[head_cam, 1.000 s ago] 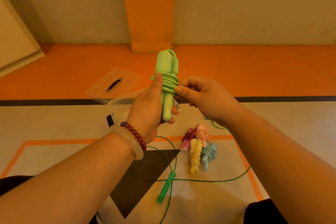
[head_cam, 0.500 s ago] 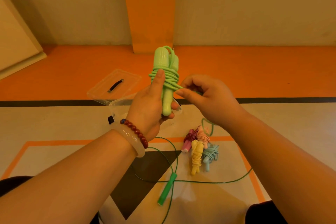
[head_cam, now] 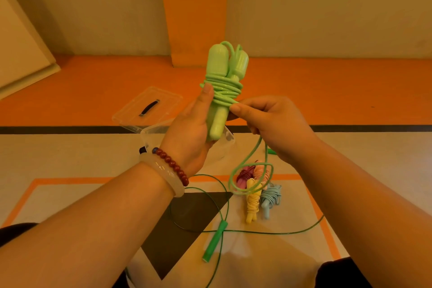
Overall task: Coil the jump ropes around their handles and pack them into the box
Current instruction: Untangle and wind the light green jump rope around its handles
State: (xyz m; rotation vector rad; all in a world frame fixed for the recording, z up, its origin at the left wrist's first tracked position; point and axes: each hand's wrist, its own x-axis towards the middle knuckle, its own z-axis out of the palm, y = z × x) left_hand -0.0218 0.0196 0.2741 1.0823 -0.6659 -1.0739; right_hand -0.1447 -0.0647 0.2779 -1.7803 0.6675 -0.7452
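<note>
Looked down on a cream floor crossed by a black line and orange bands, with a beige wall and an orange pillar behind. Gripped the light green jump rope upright in the left hand, fingers curled round the lower ends of its two handles, thumb pressed up against the coil wound around their middle. Pinched the loose cord right at the bottom of that coil with the right hand, thumb and forefinger closed on it, other fingers curled in. Let the free tail hang down from the right hand in a loop over the floor. Had the clear box open on the floor directly behind the left hand, partly hidden by it, and its lid lying flat just beyond, to the left. Had four coiled ropes piled together on the floor below the right hand: maroon, pink, yellow and blue, touching one another. Had a dark green jump rope lying uncoiled nearer still, one handle on the floor and its thin cord looping wide around it. Wore a red bead bracelet and a pale bangle on the left wrist.
</note>
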